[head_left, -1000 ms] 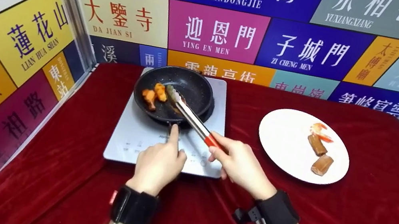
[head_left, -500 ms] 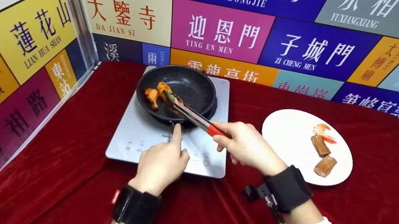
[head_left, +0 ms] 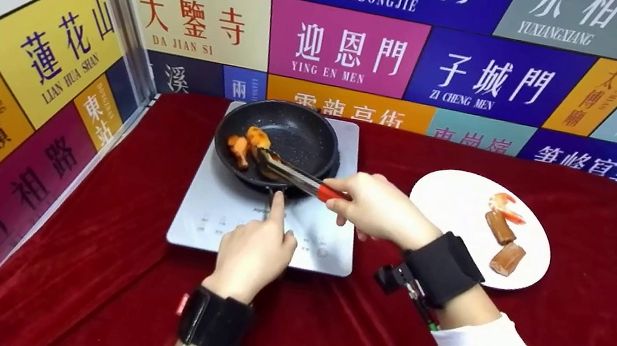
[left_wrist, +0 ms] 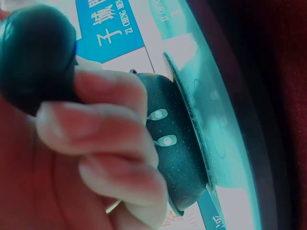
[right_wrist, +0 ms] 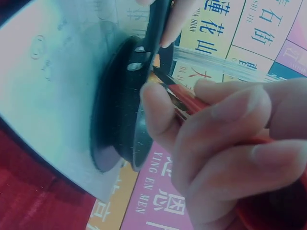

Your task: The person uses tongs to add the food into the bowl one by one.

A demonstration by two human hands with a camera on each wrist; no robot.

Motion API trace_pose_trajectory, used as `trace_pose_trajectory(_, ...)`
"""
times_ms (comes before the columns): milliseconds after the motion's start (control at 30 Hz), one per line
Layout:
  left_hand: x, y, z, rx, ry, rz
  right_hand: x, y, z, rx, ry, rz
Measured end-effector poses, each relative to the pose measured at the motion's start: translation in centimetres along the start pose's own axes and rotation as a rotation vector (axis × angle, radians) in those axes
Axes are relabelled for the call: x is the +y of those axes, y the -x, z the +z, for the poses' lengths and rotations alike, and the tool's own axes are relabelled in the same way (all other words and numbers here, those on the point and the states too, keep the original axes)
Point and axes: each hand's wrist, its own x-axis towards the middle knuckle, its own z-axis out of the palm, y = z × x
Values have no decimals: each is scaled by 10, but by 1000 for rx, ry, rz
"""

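Note:
My left hand [head_left: 254, 255] grips the black handle [left_wrist: 38, 55] of a frying pan [head_left: 305, 138], fingers curled round it and the index finger stretched along its top. In the pan's left part lie two orange-brown pieces of food, like small chicken drumsticks [head_left: 238, 150]. My right hand [head_left: 381, 207] holds metal tongs [head_left: 301, 179] by their red grip. The dark tong tips are low inside the pan, close beside the right-hand drumstick; whether they pinch anything is unclear. In the right wrist view, fingers wrap the tongs [right_wrist: 184, 96] beside the pan [right_wrist: 117, 108].
The pan stands on a white induction cooker [head_left: 193, 223]. To the right, a white plate [head_left: 444, 221] bears a shrimp [head_left: 506, 206] and two brown pieces [head_left: 507, 258]. A dark red cloth [head_left: 318, 337] covers the table, with sign-printed walls [head_left: 342, 47] behind and left.
The tongs have come down to a flatter angle, their tips moving lower in the pan. My right hand has risen and shifted slightly right. My left hand keeps its hold on the handle.

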Motion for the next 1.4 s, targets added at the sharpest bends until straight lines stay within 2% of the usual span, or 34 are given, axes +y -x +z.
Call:
trace_pose_trajectory(167, 0, 0, 0, -2, 8, 6, -4, -2, -2, -20, 6, 21)
trace_pose_trajectory(400, 0, 0, 0, -16, 9, -1, 1, -3, -2, -45, -90, 13)
trace_pose_trajectory(633, 0, 0, 0, -23, 10, -4, 5, -1, -5, -67, -130, 17)
trace_pose_trajectory(867, -1, -1, -1, -18, 0, -7, 11, 3, -6, -80, -226, 61)
trace_pose_trajectory(1067, 0, -1, -1, -17, 3, -5, 21, 8, -2, -84, -360, 37)
trace_pose_trajectory(1400, 0, 0, -1, 2, 13, 0, 32, 18, 19, 10, -466, 35)
